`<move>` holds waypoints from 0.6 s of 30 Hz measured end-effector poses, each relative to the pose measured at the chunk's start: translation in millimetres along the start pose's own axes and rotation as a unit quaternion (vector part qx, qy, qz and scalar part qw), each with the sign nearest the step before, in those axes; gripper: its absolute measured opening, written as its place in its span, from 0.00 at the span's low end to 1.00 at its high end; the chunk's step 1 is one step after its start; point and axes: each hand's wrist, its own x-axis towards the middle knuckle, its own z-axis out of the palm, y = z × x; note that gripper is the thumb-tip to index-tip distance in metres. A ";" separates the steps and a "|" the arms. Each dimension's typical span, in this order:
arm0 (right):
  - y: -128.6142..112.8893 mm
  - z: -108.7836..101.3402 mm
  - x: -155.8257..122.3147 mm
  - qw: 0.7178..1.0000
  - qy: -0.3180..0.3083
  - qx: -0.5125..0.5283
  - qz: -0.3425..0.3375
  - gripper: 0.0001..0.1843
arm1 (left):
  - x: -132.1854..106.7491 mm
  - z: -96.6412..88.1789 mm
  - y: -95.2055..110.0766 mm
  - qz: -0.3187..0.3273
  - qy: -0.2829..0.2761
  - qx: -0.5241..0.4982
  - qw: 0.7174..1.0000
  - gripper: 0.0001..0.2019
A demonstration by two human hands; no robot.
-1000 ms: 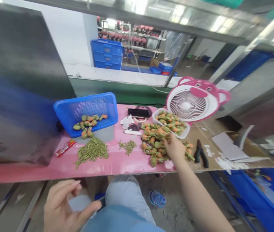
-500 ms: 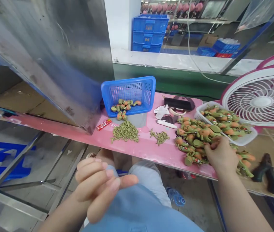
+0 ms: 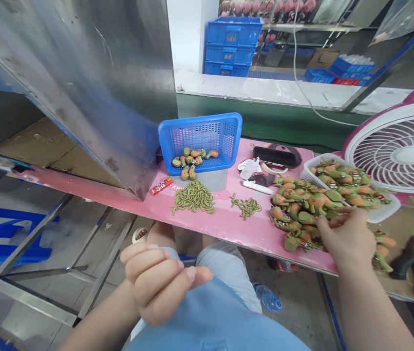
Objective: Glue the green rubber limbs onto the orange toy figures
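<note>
My right hand (image 3: 348, 239) reaches onto the pink table top (image 3: 207, 222) and its fingers curl into a heap of orange-and-green toy figures (image 3: 298, 209); whether they hold one is hidden. A white basket (image 3: 385, 212) full of the same figures stands just behind the heap. My left hand (image 3: 159, 282) hovers over my lap below the table edge, fingers curled together with nothing visible in them. A tilted blue basket (image 3: 201, 134) holds several figures. Two piles of small green pieces (image 3: 194, 197) (image 3: 246, 205) lie in front of it.
A pink-and-white fan (image 3: 400, 151) stands at the right. Black pliers (image 3: 413, 265) lie at the far right on brown board. A black phone (image 3: 276, 157) and a white item lie behind the heap. A slanted metal panel (image 3: 83, 83) rises at the left. Blue crates (image 3: 231, 46) sit far back.
The view has swung left and down. My right hand stays in the toy heap, fingers curling tighter. My left hand has closed from loosely open into curled fingers.
</note>
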 end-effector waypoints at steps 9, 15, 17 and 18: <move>-10.1 -1.7 -8.0 0.999 0.024 0.040 -0.007 0.17 | 11.8 -3.9 2.5 0.101 0.012 -0.035 0.994 0.13; -11.6 -1.0 -10.4 0.998 0.023 0.053 -0.021 0.16 | 14.1 -6.8 0.9 0.101 -0.001 -0.035 0.994 0.15; -12.3 -0.4 -11.9 0.998 0.020 0.053 -0.028 0.15 | 14.1 -5.7 3.8 0.081 0.002 -0.030 0.996 0.16; -12.5 0.1 -12.6 0.998 0.019 0.053 -0.031 0.15 | 13.7 -5.5 5.7 0.069 0.005 -0.029 0.997 0.16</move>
